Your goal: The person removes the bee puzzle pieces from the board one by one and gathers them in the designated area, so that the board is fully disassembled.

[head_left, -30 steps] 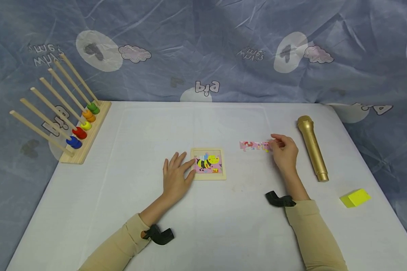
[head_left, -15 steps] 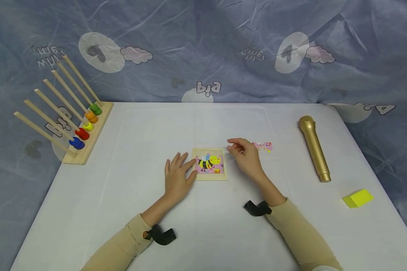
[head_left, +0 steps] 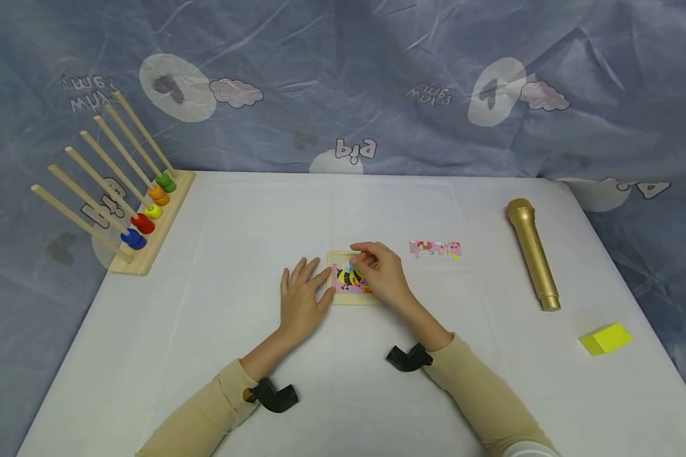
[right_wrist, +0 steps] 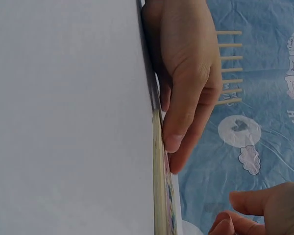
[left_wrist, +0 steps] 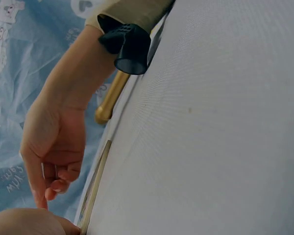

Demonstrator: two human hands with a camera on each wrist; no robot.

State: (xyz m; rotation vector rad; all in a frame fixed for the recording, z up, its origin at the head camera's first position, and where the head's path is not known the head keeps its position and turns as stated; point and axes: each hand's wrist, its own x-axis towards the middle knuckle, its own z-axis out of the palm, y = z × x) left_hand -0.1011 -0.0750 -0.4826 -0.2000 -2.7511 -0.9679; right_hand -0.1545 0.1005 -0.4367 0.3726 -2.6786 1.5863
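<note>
A small wooden jigsaw puzzle (head_left: 343, 279) with a bee on pink lies in its pale frame in the middle of the table. My left hand (head_left: 302, 303) rests at its left edge, thumb and index finger touching the frame, other fingers spread. Over the puzzle's right part hovers my right hand (head_left: 382, 274), index finger extended, other fingers bent; nothing shows between its fingertips. It hides the bee's head. To the right, a strip of pink puzzle pieces (head_left: 434, 248) lies flat on the cloth. In the left wrist view, the right hand (left_wrist: 56, 142) reaches down toward the frame's edge (left_wrist: 95, 188).
A wooden peg rack (head_left: 157, 235) with coloured rings stands at the left. On the right lie a gold microphone (head_left: 533, 254) and a yellow block (head_left: 606, 339). A grey-blue printed cloth (head_left: 297, 82) hangs behind the white table (head_left: 251, 216).
My right hand has moved left from the loose pink pieces to over the puzzle, uncovering the strip. The left hand has stayed at the frame.
</note>
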